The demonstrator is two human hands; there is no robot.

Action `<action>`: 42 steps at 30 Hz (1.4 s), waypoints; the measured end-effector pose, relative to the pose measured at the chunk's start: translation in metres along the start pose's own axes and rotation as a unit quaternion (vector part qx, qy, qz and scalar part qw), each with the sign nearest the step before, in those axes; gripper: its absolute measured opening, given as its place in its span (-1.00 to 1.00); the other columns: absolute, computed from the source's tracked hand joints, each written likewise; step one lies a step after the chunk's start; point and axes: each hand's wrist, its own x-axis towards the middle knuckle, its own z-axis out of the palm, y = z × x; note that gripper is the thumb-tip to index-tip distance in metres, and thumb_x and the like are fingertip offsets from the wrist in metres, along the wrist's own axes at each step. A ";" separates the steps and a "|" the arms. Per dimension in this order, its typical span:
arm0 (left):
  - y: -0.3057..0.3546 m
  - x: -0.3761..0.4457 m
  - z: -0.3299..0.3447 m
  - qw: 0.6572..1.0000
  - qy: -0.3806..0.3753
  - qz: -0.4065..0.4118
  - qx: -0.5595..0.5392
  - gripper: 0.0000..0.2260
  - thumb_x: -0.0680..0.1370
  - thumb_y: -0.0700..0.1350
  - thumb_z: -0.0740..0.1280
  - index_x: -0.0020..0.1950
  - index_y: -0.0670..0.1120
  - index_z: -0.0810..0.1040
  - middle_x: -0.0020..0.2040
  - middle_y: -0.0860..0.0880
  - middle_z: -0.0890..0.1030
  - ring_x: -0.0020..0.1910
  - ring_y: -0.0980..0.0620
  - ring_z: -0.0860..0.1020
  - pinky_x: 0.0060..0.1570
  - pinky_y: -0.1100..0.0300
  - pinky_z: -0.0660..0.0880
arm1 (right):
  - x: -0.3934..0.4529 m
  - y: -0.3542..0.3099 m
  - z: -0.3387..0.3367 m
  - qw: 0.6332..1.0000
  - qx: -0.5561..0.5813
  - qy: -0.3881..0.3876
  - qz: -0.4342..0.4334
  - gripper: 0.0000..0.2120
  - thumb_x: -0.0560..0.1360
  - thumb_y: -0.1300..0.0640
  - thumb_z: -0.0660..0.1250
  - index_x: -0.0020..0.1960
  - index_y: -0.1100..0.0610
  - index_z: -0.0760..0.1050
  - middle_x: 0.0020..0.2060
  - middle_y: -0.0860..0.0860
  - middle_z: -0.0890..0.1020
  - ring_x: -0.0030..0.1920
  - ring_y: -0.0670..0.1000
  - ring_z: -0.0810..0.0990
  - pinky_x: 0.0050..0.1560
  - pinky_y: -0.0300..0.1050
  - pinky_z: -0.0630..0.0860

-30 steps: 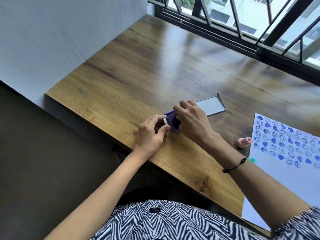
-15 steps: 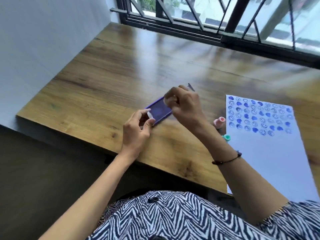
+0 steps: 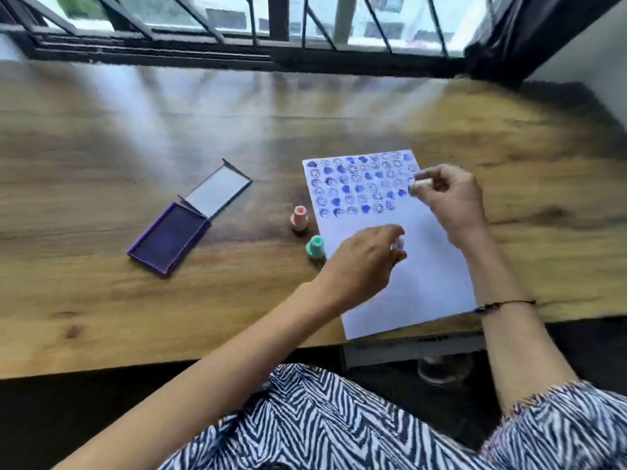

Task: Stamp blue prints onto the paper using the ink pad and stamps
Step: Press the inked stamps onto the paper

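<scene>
A white paper (image 3: 407, 273) lies on the wooden table (image 3: 101, 300), its top part filled with rows of blue prints (image 3: 356, 184). My right hand (image 3: 451, 198) hovers over the paper's upper right, pinching a small whitish stamp (image 3: 420, 183) beside the prints. My left hand (image 3: 359, 262) is above the paper's left half, motion-blurred, its fingers closed on a small white piece (image 3: 399, 244). The purple ink pad (image 3: 168, 240) lies open to the left with its lid (image 3: 217, 191) folded back. A pink stamp (image 3: 299, 218) and a green stamp (image 3: 315, 248) stand upright by the paper's left edge.
A black window frame with bars (image 3: 271, 52) runs along the table's far edge. The table's near edge (image 3: 169, 361) is close to my body, and the paper's bottom corner hangs slightly over it. A dark curtain (image 3: 529, 35) hangs at the back right.
Both hands left the ink pad, which now lies open, and moved right over the paper. My right hand now holds a small stamp. The view swung right.
</scene>
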 end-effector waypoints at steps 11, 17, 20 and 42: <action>-0.015 0.019 0.022 0.997 -0.045 -0.020 0.054 -0.78 0.55 -0.14 0.18 0.11 -0.24 0.42 0.03 -0.24 0.59 -0.02 -0.25 0.51 -0.21 0.10 0.19 | 0.013 0.008 0.004 0.954 -0.272 -0.074 -0.098 -0.85 0.38 0.25 0.31 -0.06 0.23 0.56 -0.02 0.26 0.60 0.04 0.22 0.54 0.00 -0.02 0.44; -0.015 0.020 0.019 0.998 -0.046 -0.023 0.048 -0.78 0.54 -0.14 0.19 0.12 -0.23 0.42 0.02 -0.24 0.60 -0.03 -0.26 0.52 -0.25 0.10 0.14 | 0.014 0.005 0.011 0.944 -0.302 -0.081 -0.102 -0.86 0.40 0.24 0.27 -0.06 0.19 0.54 -0.01 0.25 0.57 0.06 0.24 0.52 0.03 0.03 0.45; -0.016 0.020 0.018 0.998 -0.048 -0.020 0.043 -0.78 0.54 -0.14 0.19 0.12 -0.23 0.42 0.02 -0.23 0.60 -0.03 -0.26 0.51 -0.23 0.08 0.15 | 0.013 0.005 0.013 0.938 -0.319 -0.077 -0.108 -0.85 0.41 0.24 0.26 -0.05 0.19 0.54 0.00 0.25 0.56 0.06 0.24 0.52 0.00 0.02 0.46; -0.012 0.019 0.019 0.997 -0.052 -0.035 0.038 -0.78 0.56 -0.12 0.17 0.13 -0.22 0.41 0.06 -0.18 0.57 0.01 -0.20 0.50 -0.10 0.07 0.27 | 0.011 0.008 0.025 0.888 -0.419 -0.055 -0.181 -0.80 0.45 0.36 0.15 0.02 0.26 0.47 0.01 0.28 0.53 0.05 0.27 0.51 -0.14 0.02 0.46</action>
